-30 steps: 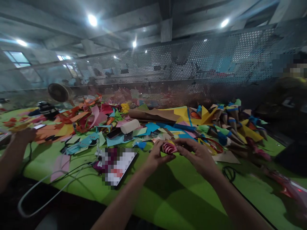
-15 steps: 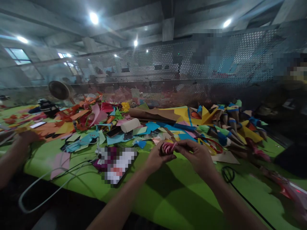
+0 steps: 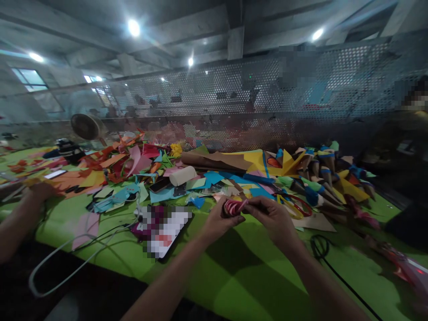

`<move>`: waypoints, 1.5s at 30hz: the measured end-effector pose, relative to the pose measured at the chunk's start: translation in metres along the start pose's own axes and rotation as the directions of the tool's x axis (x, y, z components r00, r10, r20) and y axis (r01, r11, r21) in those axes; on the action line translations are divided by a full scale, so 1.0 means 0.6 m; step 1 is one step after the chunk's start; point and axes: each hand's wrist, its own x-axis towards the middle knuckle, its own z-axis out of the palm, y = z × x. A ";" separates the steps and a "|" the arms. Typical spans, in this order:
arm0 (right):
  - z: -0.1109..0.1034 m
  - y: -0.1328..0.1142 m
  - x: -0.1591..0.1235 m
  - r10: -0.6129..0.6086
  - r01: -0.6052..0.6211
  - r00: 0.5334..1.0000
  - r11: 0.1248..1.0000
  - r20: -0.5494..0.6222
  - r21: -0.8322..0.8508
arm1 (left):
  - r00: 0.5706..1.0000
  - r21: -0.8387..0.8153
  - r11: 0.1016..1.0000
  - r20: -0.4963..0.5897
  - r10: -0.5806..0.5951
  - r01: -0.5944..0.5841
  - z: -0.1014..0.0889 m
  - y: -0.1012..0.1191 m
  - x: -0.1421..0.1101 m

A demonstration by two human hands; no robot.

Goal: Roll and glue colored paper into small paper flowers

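Note:
Above the green tabletop (image 3: pixel 240 285), a small pink and dark red paper piece (image 3: pixel 234 207) with pale swirling stripes sits between my hands. My left hand (image 3: pixel 216 223) is closed around its left side, the thumb beneath it. With thumb and forefinger, my right hand (image 3: pixel 272 219) pinches the pink edge at its right end. Just behind the fingers lie a brown strip and blue paper, partly hidden by my hands. Fine detail of the paper piece is too small to make out.
A phone (image 3: pixel 170 234) lies left of my hands, near a looping white cable (image 3: pixel 36 276). Red and yellow loops (image 3: pixel 302 207) and a coiled black cord (image 3: pixel 319 249) lie to the right. Colored paper is piled behind. Another person's hand (image 3: pixel 40 196) is at far left; a person sits right.
My right fingers have shifted the pink edge slightly, and the striped piece looks turned and more twisted than a second ago. The other person's hand at left has moved slightly down.

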 end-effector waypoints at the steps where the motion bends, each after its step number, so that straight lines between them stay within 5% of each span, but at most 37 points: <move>1: -0.001 0.000 0.000 -0.007 0.007 1.000 1.000 0.000 0.001 | 1.000 0.011 1.000 -0.001 -0.004 0.004 0.000 0.004 -0.001; 8: -0.011 -0.021 -0.004 -0.122 0.122 0.992 0.979 0.015 -0.161 | 1.000 0.183 0.983 0.015 0.020 -0.023 -0.007 -0.002 0.000; 15: -0.010 -0.017 -0.005 -0.372 0.386 0.921 0.825 0.117 -0.414 | 0.994 0.195 0.975 0.020 0.104 -0.106 -0.012 -0.045 0.012; 29: -0.002 -0.003 -0.007 -0.405 0.459 0.886 0.692 0.228 -0.557 | 0.990 0.451 0.881 0.041 0.138 -0.141 -0.014 -0.044 0.013; 45: -0.003 -0.013 -0.010 -0.415 0.438 0.895 0.753 0.163 -0.491 | 0.996 0.068 0.997 0.082 -0.039 0.034 -0.014 -0.008 -0.008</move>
